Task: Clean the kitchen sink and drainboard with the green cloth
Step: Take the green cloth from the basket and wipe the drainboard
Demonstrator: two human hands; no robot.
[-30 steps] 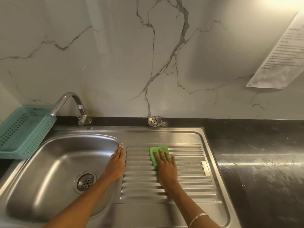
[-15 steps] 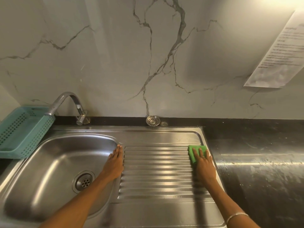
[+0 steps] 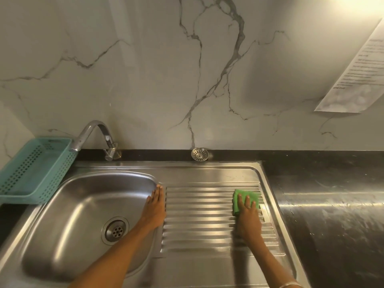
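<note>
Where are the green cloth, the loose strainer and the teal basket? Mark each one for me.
green cloth (image 3: 245,197): head view, on its bare upper part above the fingers.
loose strainer (image 3: 199,154): head view, on the middle of its slotted face.
teal basket (image 3: 39,163): head view, on its perforated floor.

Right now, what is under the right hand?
The green cloth lies under the right hand, on the ridged drainboard. The cloth's near part is covered by the hand.

Bright green cloth (image 3: 246,199) under the right hand (image 3: 248,219). Beneath it, silver steel drainboard (image 3: 199,215), ribbed in parallel lines. Left of that grip, teal perforated basket (image 3: 35,171). Behind, white marble wall (image 3: 145,80) with grey veins; black countertop (image 3: 332,204) alongside, possibly streaked.
</note>
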